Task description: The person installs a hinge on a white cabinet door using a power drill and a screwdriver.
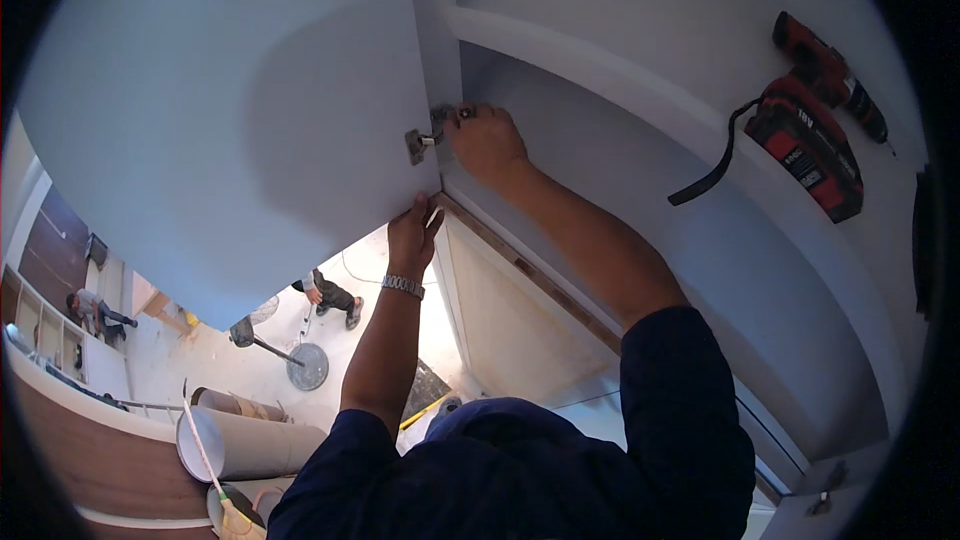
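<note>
"What stands at left?"

"I see the cabinet door [190, 130], with open room below its edge. The left hand [410, 235], grip spread, is at its lower corner, perhaps for steadying. Beside the metal hinge [415, 147] curls the right hand [488, 145]; what it pinches, I cannot tell."

"Farther right?"

"Cordless drill [815, 155], well apart."

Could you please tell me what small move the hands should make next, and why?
Perhaps the right hand should gently align the hinge with the cabinet: that hand is at the hinge's cabinet end, and the left hand is at the lower corner of the door, well placed to steady it.
</note>
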The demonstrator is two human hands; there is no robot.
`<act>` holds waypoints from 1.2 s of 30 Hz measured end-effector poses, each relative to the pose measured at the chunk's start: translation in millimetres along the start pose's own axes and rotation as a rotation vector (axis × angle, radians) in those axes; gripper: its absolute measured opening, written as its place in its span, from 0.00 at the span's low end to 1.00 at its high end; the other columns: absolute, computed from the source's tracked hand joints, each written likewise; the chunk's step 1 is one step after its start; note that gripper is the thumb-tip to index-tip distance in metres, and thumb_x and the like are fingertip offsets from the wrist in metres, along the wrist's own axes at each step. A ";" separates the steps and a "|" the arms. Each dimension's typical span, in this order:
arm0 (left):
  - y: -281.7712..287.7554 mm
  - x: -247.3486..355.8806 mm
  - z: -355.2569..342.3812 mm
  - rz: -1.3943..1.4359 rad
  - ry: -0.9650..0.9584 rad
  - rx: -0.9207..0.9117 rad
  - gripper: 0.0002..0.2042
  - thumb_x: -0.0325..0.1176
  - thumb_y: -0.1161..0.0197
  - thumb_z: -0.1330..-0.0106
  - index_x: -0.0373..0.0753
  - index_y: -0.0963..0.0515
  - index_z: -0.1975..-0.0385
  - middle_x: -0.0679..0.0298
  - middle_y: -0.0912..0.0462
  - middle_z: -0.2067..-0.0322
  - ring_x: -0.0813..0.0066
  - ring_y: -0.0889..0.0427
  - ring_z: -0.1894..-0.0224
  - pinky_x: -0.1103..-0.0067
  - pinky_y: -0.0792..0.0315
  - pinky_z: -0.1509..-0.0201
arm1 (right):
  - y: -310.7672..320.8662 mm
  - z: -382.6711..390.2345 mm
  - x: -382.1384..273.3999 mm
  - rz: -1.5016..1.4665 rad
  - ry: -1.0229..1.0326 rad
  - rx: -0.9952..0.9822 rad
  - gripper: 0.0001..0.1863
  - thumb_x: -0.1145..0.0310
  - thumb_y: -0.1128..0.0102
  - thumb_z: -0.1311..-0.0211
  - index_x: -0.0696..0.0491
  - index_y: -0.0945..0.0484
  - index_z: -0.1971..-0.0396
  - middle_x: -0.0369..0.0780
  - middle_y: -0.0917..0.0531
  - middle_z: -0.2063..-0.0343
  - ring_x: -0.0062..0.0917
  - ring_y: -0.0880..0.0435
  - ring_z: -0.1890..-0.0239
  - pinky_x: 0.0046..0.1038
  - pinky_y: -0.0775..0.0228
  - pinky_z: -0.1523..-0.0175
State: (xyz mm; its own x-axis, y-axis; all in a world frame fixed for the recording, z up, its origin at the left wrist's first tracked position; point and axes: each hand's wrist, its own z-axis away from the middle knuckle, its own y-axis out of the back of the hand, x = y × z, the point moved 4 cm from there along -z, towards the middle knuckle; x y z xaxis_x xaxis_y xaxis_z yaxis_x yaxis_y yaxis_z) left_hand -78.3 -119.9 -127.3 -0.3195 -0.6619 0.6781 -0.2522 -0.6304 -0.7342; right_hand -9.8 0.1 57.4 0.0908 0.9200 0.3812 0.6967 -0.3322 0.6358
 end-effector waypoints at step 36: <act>-45.8 -34.0 5.7 -0.818 -0.446 0.451 0.48 0.42 0.24 0.50 0.23 0.51 0.37 0.42 0.45 0.38 0.50 0.45 0.34 0.64 0.52 0.28 | 211.7 -241.5 175.5 -0.739 -0.610 0.671 0.22 0.58 0.30 0.49 0.62 0.20 0.63 0.49 0.16 0.63 0.40 0.17 0.58 0.35 0.26 0.52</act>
State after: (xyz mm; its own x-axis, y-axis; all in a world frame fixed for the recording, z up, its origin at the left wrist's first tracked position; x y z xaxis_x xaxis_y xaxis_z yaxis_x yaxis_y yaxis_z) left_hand -50.7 -70.8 -116.5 0.1859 0.0051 0.9825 0.1550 -0.9876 -0.0242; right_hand -18.2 41.0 421.0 -0.2940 0.8515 -0.4343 0.9424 0.3340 0.0168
